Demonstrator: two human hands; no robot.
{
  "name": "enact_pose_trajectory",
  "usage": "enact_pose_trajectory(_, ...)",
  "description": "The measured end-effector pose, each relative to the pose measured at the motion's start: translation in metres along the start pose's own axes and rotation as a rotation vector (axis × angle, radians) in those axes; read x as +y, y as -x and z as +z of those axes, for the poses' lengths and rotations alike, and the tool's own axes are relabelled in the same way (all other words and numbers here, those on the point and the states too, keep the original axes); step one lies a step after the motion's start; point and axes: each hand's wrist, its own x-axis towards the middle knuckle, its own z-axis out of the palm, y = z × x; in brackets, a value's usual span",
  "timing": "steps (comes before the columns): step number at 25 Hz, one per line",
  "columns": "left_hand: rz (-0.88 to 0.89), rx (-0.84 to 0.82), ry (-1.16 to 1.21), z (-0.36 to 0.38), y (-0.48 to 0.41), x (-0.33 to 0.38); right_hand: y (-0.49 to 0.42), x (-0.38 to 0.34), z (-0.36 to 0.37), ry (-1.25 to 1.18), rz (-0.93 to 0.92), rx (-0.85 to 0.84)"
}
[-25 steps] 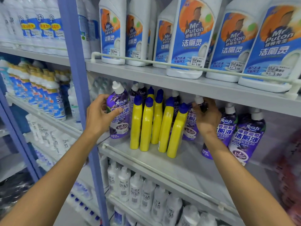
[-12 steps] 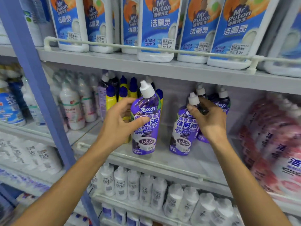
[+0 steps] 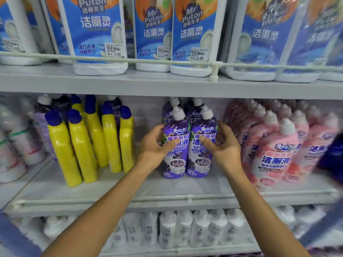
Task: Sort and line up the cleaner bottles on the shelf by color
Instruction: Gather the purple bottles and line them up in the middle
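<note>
1. Left hand [image 3: 154, 148] grips the left purple bottle [image 3: 176, 164], thumb across its label. The right hand [image 3: 222, 149] clasps the right purple bottle [image 3: 201, 164] the same way.
2. Between the two hands, the pair stands upright and touching on the shelf [image 3: 167, 190], with two more purple bottles [image 3: 173, 106] directly behind.
3. Out past the left hand, across a bare gap, the yellow bottles [image 3: 81, 149] stand in one block. Just beyond the right hand, the pink bottles [image 3: 274, 151] fill their rows.
4. The sort looks largely done, with yellow, purple and pink each grouped. What seems left is squaring and letting go of the front pair, and fetching a stray purple bottle [image 3: 44, 100] that shows behind the yellow block, far from the left hand.
</note>
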Motion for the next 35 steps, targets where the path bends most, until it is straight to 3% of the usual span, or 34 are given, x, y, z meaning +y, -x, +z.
enact_pose_trajectory(6,-0.144,-0.082,-0.144,-0.001,0.012,-0.048,0.025,0.033,0.009,0.123,0.145,-0.015)
enact_pose_trajectory(16,-0.096,0.068,-0.339,0.015,-0.021,-0.056,-0.019,0.055,0.039,0.117,0.154,0.043)
enact_pose_trajectory(26,-0.126,0.073,-0.273,0.015,-0.019,-0.064,-0.023,0.073,0.038,0.112,0.194,-0.020)
enact_pose_trajectory(35,-0.176,0.085,-0.374,0.023,-0.009,-0.077,-0.018,0.087,0.042,0.091,0.284,-0.032)
